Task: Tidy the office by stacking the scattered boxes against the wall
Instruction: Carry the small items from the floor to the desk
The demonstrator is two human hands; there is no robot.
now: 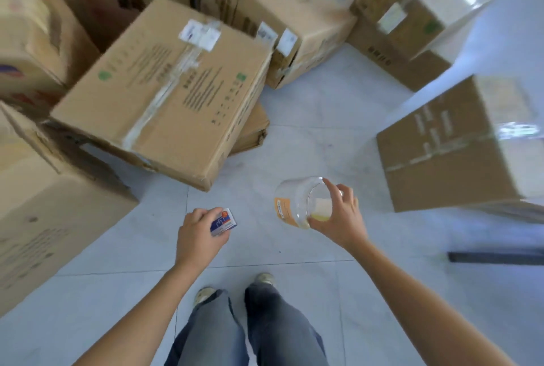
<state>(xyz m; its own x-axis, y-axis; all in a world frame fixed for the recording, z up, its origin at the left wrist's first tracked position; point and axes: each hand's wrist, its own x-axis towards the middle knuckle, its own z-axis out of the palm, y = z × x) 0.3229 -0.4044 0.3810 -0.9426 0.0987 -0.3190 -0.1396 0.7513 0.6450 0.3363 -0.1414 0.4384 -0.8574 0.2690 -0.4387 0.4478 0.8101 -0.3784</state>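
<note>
Low in the middle of the frame, your left hand (pixel 200 233) curls round a small blue, white and orange packet (pixel 225 222), fingers wrapped over its top. Just right of it, your right hand (pixel 338 218) grips a clear plastic jar (pixel 297 202) by its wide end, thumb and fingertips hooked on the rim. The jar is tilted, with an orange label on its side and something pale yellow inside. Both are held above the pale tiled floor (pixel 309 130), apart from every carton.

Across the upper left and centre you have the nearest big carton (pixel 164 94): brown cardboard, clear tape down its top seam, white shipping labels near its far edge, green marks and rows of black print. It is tilted, its right end propped on a flatter box (pixel 253 130) beneath.

More brown cartons crowd round it: a left-edge carton (pixel 44 203), a top-centre carton (pixel 279 12) and a film-wrapped carton (pixel 418 6) at upper right. A taped right-edge carton (pixel 459 144) stands well apart across the floor. Blur hides the printed text.
</note>
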